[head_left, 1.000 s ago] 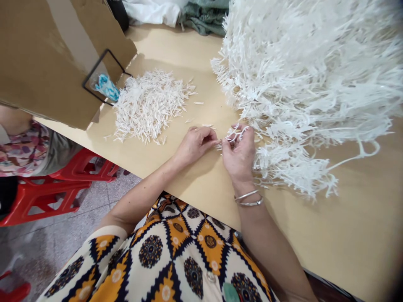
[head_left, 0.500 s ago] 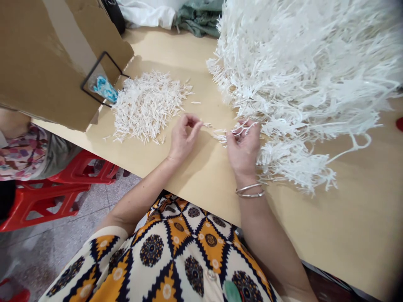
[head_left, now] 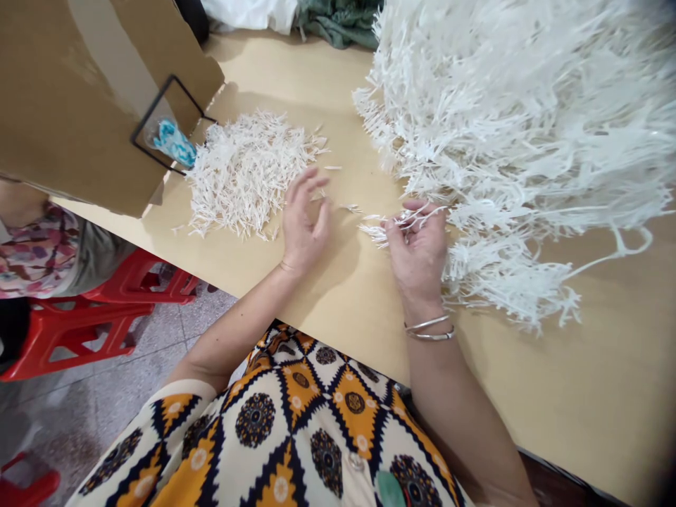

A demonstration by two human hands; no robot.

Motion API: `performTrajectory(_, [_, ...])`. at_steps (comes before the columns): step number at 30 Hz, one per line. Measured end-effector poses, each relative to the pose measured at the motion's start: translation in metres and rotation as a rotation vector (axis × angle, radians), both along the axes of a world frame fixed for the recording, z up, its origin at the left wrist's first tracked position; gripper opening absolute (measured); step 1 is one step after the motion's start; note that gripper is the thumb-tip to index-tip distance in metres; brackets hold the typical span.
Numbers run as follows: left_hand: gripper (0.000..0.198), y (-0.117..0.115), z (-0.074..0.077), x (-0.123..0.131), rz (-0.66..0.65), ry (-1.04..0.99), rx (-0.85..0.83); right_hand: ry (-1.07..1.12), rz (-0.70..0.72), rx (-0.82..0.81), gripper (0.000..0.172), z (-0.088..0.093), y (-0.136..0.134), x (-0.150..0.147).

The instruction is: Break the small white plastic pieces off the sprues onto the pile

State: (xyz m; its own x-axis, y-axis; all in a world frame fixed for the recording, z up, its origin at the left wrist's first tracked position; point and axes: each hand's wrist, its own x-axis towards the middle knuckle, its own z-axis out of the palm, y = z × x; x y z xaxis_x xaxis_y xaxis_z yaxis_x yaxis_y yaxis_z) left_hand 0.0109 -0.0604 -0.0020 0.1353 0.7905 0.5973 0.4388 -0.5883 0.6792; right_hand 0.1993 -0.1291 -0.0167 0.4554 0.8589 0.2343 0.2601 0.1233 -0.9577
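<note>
My left hand (head_left: 305,224) is open beside the small pile of short white pieces (head_left: 237,172), its fingers apart and slightly blurred. A tiny white piece shows close to its fingertips; I cannot tell whether it touches them. My right hand (head_left: 418,246), wearing two silver bangles (head_left: 430,328), pinches a bunch of thin white branched strands (head_left: 376,229) whose tips point left. Behind and to the right of that hand rises a large heap of white branched strands (head_left: 517,127). A few loose pieces (head_left: 351,208) lie on the table between my hands.
A cardboard box (head_left: 89,91) stands at the left, with a black wire frame (head_left: 151,116) and a blue-and-white item (head_left: 174,143) before it. Cloths (head_left: 338,21) lie at the back. Red stools (head_left: 89,331) and a seated person's arm are beyond the table's left edge.
My left hand has opened its pinch and drawn slightly up and left, toward the small pile. The right hand, still holding the strands, has shifted a little to the right.
</note>
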Motion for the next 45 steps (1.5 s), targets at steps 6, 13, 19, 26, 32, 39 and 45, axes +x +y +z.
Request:
performTrajectory(6, [0.023,-0.013,0.006,0.016,-0.239,0.381,-0.089,-0.033,0.058,0.002,0.037,0.007,-0.006,-0.006])
performTrajectory(13, [0.039,-0.013,0.008,0.015,-0.301,0.456,-0.102,-0.134,0.041,-0.028,0.035,0.005,-0.005,-0.005])
performTrajectory(19, [0.042,-0.027,0.016,0.017,-0.599,0.495,-0.042,-0.192,-0.078,-0.008,0.029,0.001,0.004,-0.007])
performTrajectory(26, [0.036,-0.008,0.006,0.010,0.095,0.134,-0.122,-0.043,-0.012,0.025,0.033,-0.003,0.002,0.002])
performTrajectory(32, [0.048,-0.001,0.001,0.002,0.240,-0.006,-0.053,0.049,0.017,0.058,0.033,-0.003,-0.001,0.005])
performTrajectory(39, [0.036,-0.019,0.013,0.014,-0.221,0.352,-0.130,0.029,-0.001,0.116,0.028,0.005,-0.001,0.001])
performTrajectory(45, [0.027,-0.016,0.014,0.012,-0.236,0.337,-0.156,0.040,0.009,0.071,0.030,0.006,-0.002,0.000])
